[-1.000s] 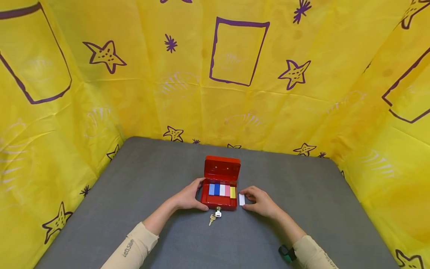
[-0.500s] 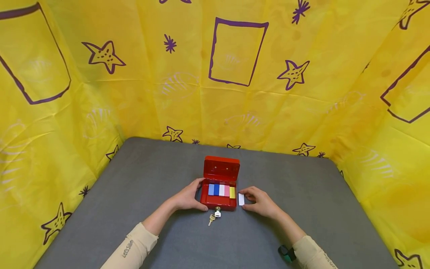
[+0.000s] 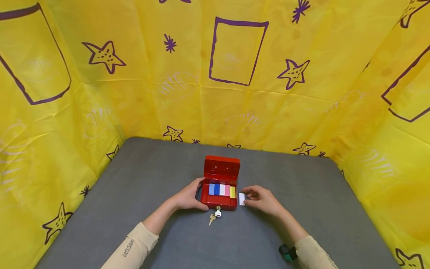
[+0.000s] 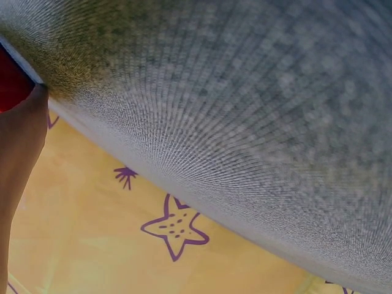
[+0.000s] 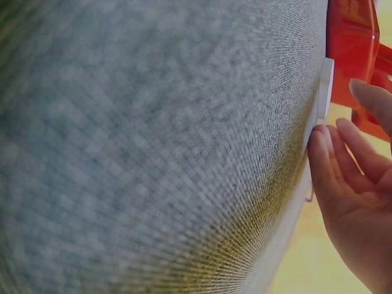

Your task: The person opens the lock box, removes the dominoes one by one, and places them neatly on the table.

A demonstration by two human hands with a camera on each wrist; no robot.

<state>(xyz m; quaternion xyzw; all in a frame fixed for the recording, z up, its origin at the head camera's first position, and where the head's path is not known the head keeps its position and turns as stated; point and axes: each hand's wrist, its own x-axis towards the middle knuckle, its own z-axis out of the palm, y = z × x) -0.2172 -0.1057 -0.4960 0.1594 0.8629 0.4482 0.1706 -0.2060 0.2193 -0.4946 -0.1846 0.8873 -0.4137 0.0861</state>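
White and slab-like, the small block (image 3: 242, 199) is lying on the grey counter (image 3: 161, 160), just beside the right wall of the open red box (image 3: 220, 206). The right hand (image 3: 263, 200) is sitting to the block's right, its fingers parted and fairly straight, a gap showing between thumb and fingertips, nothing gripped; whether a fingertip is touching the block, I am not able to tell. The left hand (image 3: 188, 196) is gripping the box's left side, thumb at the front corner, fingers toward the back. Handling, by judgement: the block is looking light, fairly firm, perhaps slightly slick, unlikely to break; its material is not showing clearly. Since the box is crowding one long edge, the short ends are offering the easier pinch. The box is appearing rigid, probably thin metal and heavier; its keys (image 3: 218, 214) are showing at the front, so the side walls are giving the cleaner hold. Five coloured blocks (image 3: 222, 190) are sitting in a row inside.
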